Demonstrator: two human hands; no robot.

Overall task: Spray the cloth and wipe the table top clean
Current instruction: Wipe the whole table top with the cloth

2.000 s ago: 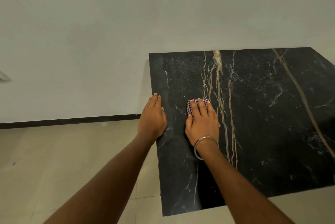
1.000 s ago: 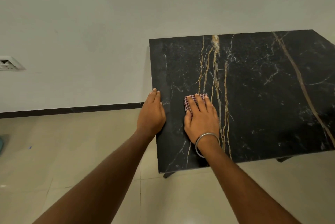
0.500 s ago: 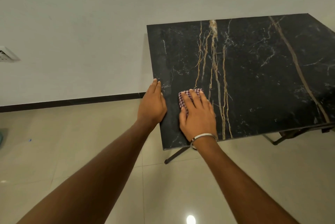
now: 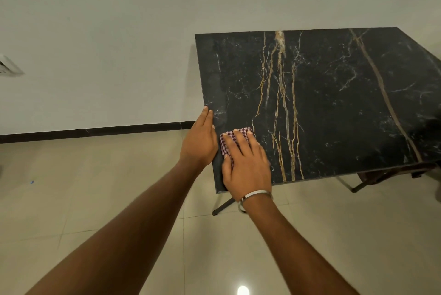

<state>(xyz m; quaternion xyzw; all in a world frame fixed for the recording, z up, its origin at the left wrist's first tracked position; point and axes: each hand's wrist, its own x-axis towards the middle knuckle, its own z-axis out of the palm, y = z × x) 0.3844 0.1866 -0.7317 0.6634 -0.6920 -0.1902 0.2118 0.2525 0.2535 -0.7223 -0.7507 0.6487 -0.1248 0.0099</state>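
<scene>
A black marble table top (image 4: pixel 334 104) with gold and white veins fills the right of the head view. A small checked red-and-white cloth (image 4: pixel 227 142) lies near its front left corner. My right hand (image 4: pixel 247 163) presses flat on the cloth with straight fingers and covers most of it. My left hand (image 4: pixel 199 143) rests flat against the table's left edge, fingers straight, right beside the cloth. No spray bottle is in view.
The table's left side stands close to a white wall with a dark skirting board (image 4: pixel 95 131). Black metal legs (image 4: pixel 223 206) show under the front edge. Beige floor tiles (image 4: pixel 95 199) lie below. A white wall fitting (image 4: pixel 7 68) sits at the far left.
My right hand has drawn the cloth toward the front left corner of the table. My left hand stays on the left edge, now nearly touching the cloth.
</scene>
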